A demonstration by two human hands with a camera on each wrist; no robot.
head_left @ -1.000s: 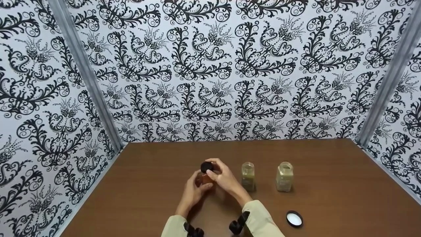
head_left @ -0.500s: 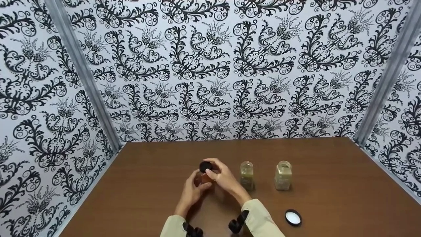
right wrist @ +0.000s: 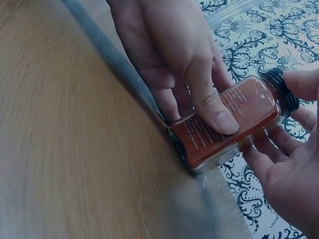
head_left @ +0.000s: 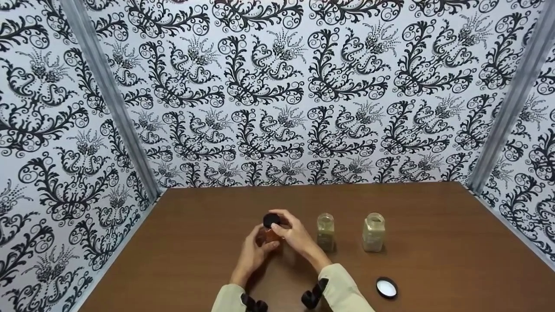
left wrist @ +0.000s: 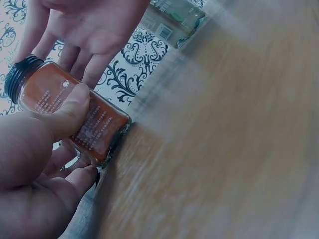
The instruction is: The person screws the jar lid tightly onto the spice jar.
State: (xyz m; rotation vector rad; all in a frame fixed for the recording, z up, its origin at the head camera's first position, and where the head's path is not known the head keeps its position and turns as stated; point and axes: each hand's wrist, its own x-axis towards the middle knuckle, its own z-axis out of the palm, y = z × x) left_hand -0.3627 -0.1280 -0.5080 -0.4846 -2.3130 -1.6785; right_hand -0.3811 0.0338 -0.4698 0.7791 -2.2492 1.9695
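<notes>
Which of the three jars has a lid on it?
The orange-filled jar, held in the left hand: its black lid sits on its neck, whereas both greenish jars stand lidless.

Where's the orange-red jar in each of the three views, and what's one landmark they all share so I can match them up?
Head: the orange-red jar is below centre, between the left hand and right hand.
Left wrist: on the left side, slanted, its black lid toward the upper left.
Right wrist: right of centre, slanted, lid toward the upper right.
Shared landmark: the black-and-white patterned wall.
</notes>
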